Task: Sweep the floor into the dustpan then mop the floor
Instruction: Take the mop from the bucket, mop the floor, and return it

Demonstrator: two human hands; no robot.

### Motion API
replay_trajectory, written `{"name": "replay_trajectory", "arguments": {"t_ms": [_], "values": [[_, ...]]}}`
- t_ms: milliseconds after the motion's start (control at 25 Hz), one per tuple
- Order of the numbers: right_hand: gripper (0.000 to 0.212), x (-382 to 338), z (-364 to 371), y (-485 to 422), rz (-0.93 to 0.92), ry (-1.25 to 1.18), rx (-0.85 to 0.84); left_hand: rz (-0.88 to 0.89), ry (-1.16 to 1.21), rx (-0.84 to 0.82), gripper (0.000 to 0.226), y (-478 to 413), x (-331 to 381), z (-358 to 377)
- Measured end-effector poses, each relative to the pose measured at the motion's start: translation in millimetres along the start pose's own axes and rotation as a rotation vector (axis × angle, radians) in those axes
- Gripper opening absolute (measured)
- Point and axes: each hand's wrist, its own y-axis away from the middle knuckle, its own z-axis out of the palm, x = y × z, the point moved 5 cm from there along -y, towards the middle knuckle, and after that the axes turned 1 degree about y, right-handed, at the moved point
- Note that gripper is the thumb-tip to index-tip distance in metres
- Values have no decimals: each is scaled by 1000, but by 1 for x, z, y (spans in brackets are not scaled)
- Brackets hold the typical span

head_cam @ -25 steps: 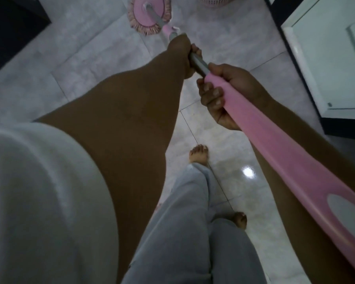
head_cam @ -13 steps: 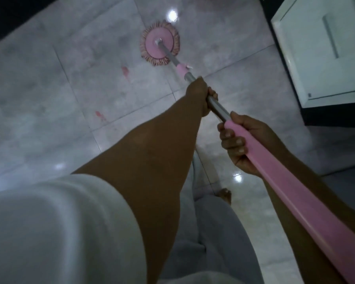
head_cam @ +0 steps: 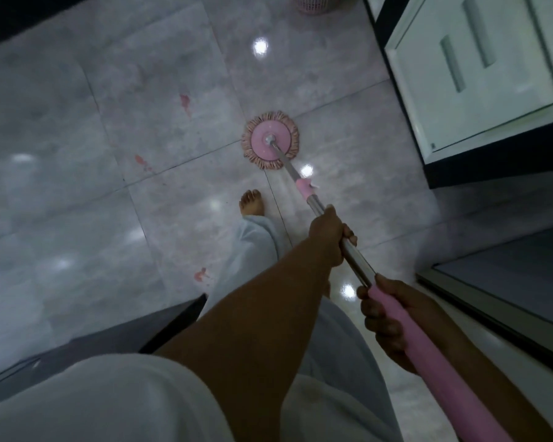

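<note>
— What are the hands doing?

— The left hand (head_cam: 328, 236) is gripping the mop's steel pole (head_cam: 359, 265), its fingers (head_cam: 348, 235) curling tight round it. The right hand (head_cam: 393, 317), just behind, is clasping the pink grip (head_cam: 441, 374), fingers (head_cam: 372, 318) wrapping over it.

— And where is the mop head (head_cam: 270, 141) sitting?

— It is lying flat on the tiled floor (head_cam: 77, 161), ahead of a bare foot (head_cam: 251, 202), where tile joints are meeting.

— Anything around it?

— Pink stains (head_cam: 184, 101) are showing on the tiles to its left, apart from the head. A white cabinet (head_cam: 479, 100) is standing near on the right. A pink basket (head_cam: 316, 3) is peeking in at the top edge. A dark furniture corner (head_cam: 115, 339) is jutting in at lower left, beside the left arm.
</note>
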Motion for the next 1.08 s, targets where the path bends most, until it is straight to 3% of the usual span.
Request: {"name": "replay_trajectory", "arguments": {"t_ms": [160, 320, 760, 880, 960, 1000, 1080], "values": [[31, -16, 23, -21, -5, 21, 16, 37, 60, -8, 32, -6, 34, -11], [30, -57, 66, -60, 2, 74, 32, 87, 119, -3, 31, -22, 106, -27], [31, -221, 269, -242, 10, 292, -130, 246, 366, 52, 34, -78, 407, -110], [31, -258, 321, -290, 12, 334, -163, 352, 253, 198, 40, -87, 475, -126], [33, -270, 344, -313, -1, 332, -172, 413, -91, 292, 44, -102, 475, -132], [34, -272, 352, -322, -5, 329, -176, 296, -55, 437, 44, -123, 462, -148], [34, -271, 359, -334, -7, 318, -175, 154, -207, 565, 43, -163, 383, -188]]}}
